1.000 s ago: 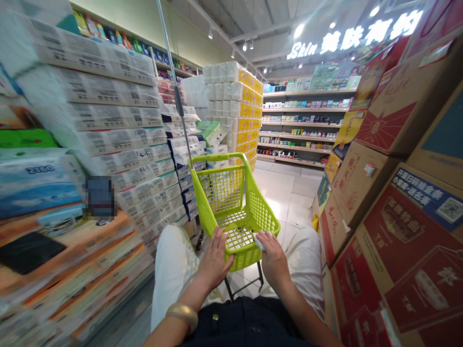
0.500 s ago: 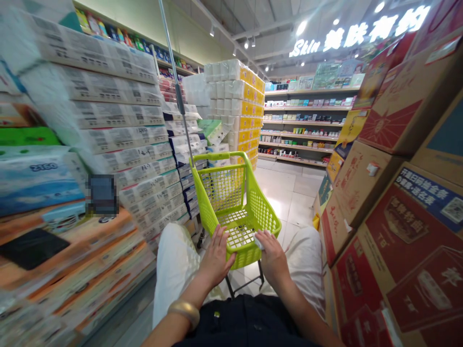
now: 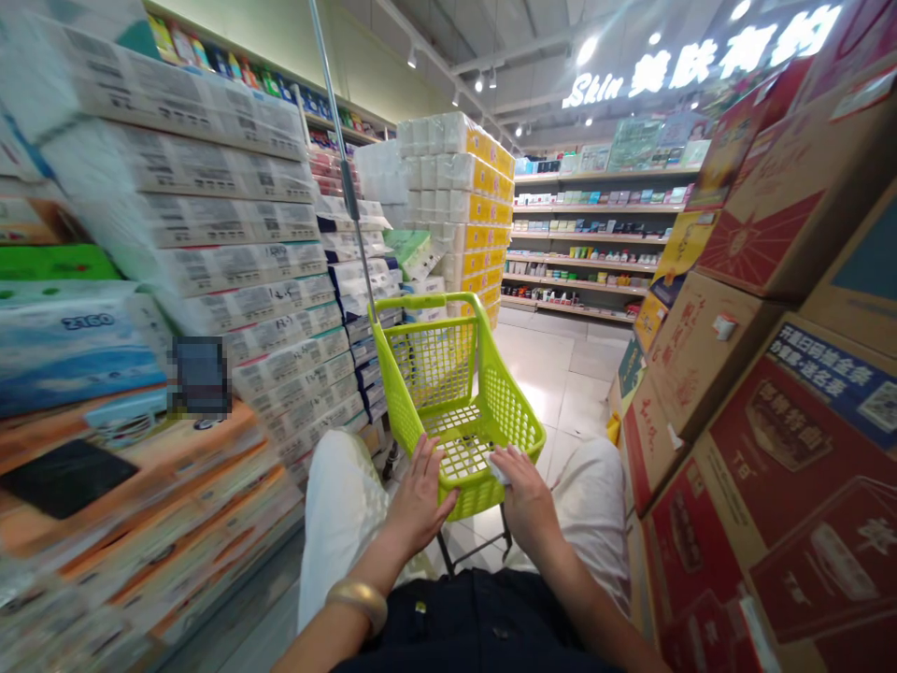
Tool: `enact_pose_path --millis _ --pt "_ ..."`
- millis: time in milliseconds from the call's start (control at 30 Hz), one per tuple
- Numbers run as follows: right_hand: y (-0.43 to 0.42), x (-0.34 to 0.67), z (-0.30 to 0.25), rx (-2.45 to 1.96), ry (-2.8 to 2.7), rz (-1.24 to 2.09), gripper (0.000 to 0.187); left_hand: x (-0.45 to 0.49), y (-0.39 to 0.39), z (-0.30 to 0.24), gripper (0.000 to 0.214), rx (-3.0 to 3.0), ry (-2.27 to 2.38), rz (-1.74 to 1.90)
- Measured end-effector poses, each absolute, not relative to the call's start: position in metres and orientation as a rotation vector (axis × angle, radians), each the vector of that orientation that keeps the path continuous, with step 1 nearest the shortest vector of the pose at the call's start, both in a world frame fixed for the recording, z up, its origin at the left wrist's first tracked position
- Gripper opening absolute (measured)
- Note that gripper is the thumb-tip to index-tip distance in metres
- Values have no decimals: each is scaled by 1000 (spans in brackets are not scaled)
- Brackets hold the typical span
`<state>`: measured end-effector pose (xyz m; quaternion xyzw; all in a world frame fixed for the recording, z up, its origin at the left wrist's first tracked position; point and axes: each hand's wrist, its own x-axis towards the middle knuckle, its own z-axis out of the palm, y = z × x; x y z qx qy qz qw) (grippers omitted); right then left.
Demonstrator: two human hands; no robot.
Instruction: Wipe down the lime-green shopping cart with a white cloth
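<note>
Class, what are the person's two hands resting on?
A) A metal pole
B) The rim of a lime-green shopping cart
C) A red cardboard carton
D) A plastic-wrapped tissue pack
B: the left hand and right hand both lie on the near rim of the lime-green shopping cart.

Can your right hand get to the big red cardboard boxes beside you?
Probably yes, with a stretch. Your right hand rests on the lime-green plastic shopping basket, and the red cardboard boxes stand close on that side. Only your white-trousered leg lies between.
</note>
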<state>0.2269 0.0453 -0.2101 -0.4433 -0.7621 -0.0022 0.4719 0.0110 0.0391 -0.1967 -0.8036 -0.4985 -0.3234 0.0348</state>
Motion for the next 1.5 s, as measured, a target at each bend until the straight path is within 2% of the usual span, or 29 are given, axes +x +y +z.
enact_pose_path --millis 133,367,600,833,1067,1233,1400,1500 --pt "34 207 -210 -893 -2054 74 62 9 39 -197 48 -2467 -1513 -992" --pt "63 253 -212 -1258 -1710 19 59 11 38 -194 48 -2459 -1528 -1003" --pt "43 215 -211 -989 -1961 99 62 11 38 -195 50 -2470 -1525 -1006" --pt "64 247 -208 -1241 -1724 29 56 11 38 -195 48 -2448 -1536 -1022" --pt "36 202 -200 -937 -2029 163 58 11 40 -198 48 -2435 -1508 -1025" --pt "35 202 -192 -1047 -1963 114 60 10 41 -202 53 -2440 -1520 -1039" --pt "27 192 -187 -823 -2190 132 60 7 42 -207 62 -2494 -1485 -1022" --pt "26 192 -187 -870 -2176 95 61 8 42 -205 55 -2472 -1501 -1016"
